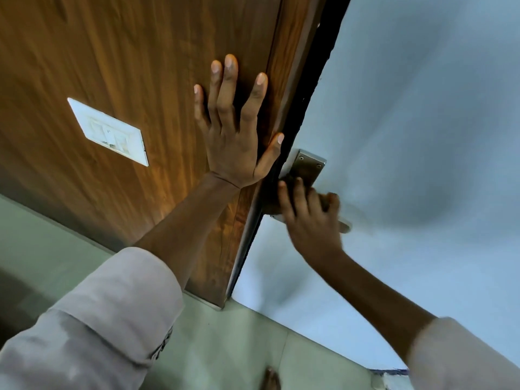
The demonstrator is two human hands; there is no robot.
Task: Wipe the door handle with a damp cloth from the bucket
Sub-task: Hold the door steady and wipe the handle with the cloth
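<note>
The metal door handle has a screwed backplate (307,164) on the pale blue door (408,122), and its lever tip (345,226) sticks out past my fingers. My right hand (308,218) is closed around the lever, pressing a brownish cloth (270,206) against it; the hand and cloth are blurred. My left hand (235,128) lies flat with fingers spread on the brown wooden panel (126,52) beside the door edge and holds nothing. No bucket is in view.
A white switch plate (108,132) is fixed on the wooden panel left of my left hand. A dark gap (315,88) runs between the panel and the door. Pale green floor tiles (225,347) lie below, with a foot (270,380) at the bottom edge.
</note>
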